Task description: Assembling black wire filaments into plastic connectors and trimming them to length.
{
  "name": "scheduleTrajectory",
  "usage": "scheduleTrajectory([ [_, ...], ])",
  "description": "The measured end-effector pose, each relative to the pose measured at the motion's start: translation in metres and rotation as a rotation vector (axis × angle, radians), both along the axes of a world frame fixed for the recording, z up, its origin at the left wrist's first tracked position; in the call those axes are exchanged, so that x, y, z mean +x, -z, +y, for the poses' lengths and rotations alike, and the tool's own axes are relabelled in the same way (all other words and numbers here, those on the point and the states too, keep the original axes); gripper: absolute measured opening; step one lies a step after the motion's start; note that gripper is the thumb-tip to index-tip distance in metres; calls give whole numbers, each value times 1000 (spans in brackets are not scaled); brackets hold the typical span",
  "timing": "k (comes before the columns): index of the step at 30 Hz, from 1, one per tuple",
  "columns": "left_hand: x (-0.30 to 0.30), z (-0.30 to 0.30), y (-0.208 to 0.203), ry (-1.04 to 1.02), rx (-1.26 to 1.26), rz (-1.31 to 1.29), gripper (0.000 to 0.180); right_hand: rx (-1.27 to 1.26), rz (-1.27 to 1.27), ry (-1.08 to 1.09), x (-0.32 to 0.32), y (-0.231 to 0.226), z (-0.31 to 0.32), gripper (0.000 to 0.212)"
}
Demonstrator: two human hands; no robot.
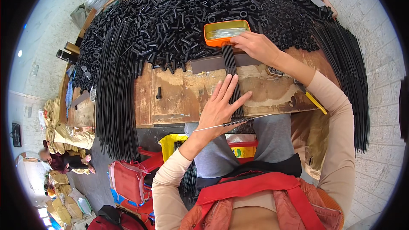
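Observation:
My left hand (219,106) lies flat with fingers spread over a narrow row of thin black rods (230,61) on the wooden table. At the rods' near end a thin metal wire (208,127) passes across by my left wrist, with small black bead-like ends (236,122) lined along it. My right hand (255,49) is at the far end of the rods, thumb and fingers pinched together beside an orange box (213,42). What the pinch holds is too small to make out. Inside the box are many thin silvery pins (226,33).
A large heap of black tubular parts (174,17) covers the table's far side. Long black rod bundles (115,89) hang over the edge at left and right. Yellow-handled pliers (313,98) lie right, a single black part (159,93) left. A red chair (128,181) stands below; other people sit farther off.

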State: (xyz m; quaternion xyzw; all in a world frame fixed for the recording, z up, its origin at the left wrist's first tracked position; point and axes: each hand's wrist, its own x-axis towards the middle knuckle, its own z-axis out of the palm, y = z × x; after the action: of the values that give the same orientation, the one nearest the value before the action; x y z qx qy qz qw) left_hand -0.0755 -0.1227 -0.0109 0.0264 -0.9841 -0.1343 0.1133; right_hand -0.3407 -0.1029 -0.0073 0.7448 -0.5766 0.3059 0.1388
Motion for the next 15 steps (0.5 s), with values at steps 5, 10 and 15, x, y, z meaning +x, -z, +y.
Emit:
scheduleTrajectory([
  [5,1,0,-2,6,8,-3,86,115,193,193,-17,8,21,12],
  [10,0,0,-1,6,22,23,87,88,197,189,-17,-2,18,12],
  [15,1,1,1,-1,37,41,88,72,172,124,-13,1,21,13],
])
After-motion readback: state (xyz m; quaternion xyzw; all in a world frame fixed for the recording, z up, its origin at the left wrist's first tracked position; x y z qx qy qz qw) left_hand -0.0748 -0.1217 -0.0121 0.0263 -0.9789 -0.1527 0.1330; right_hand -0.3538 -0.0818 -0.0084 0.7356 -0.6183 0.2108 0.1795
